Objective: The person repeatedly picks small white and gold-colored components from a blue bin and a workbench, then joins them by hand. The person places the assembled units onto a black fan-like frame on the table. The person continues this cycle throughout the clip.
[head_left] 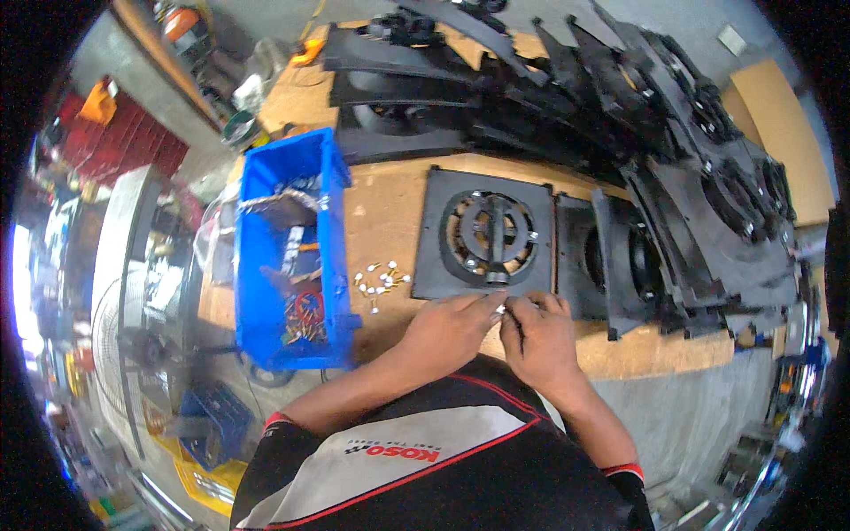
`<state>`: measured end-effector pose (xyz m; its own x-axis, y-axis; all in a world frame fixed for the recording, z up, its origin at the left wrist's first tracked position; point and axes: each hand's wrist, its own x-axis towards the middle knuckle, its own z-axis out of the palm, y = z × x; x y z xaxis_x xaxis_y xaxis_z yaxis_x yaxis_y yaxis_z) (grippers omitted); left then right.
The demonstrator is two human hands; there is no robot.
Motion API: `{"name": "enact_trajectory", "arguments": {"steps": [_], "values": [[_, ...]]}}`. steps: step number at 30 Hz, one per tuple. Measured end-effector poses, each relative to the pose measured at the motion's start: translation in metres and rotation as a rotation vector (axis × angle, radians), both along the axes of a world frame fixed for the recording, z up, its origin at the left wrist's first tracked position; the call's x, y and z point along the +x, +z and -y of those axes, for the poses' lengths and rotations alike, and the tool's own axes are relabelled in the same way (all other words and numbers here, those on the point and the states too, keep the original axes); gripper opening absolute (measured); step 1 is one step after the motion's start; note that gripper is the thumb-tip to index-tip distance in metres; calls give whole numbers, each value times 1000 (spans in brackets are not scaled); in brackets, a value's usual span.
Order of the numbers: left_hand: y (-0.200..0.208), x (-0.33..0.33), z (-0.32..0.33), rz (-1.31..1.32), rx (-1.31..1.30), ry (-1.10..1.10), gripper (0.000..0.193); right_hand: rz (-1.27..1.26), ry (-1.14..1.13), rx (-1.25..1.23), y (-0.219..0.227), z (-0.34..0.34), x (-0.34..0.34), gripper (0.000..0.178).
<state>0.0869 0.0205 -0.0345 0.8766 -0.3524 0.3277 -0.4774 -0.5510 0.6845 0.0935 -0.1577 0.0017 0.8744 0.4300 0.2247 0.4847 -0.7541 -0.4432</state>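
Left side: fan with round wire guard [108, 354], beside pale upright panel [127, 217]. Below: dark blue crate [215, 423], yellow crate [209, 485] next to it. Upper left: red crates [124, 146], orange item [97, 103] against them, kind unclear. Grey floor [708, 403] lower right. Tan cardboard [777, 133] far right, upright.

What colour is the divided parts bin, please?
Blue; the divided parts bin shows best in the head view.
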Motion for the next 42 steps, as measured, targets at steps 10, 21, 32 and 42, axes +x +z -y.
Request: {"name": "enact_trajectory", "arguments": {"steps": [10, 21, 32, 42], "values": [[-16, -10, -24, -187, -9, 190, 25, -170, 73, -42, -35, -24, 20, 16], [-72, 17, -34, -236, 73, 635, 22, -181, 546, 49, -16, -20, 3, 17], [-149, 22, -76, -266, 361, 932, 35, -538, 139, 335, -36, 35, 42, 18], [-32, -62, -37, -237, 3, 826, 35, -636, 141, 295, -93, 53, 24, 20]]}}
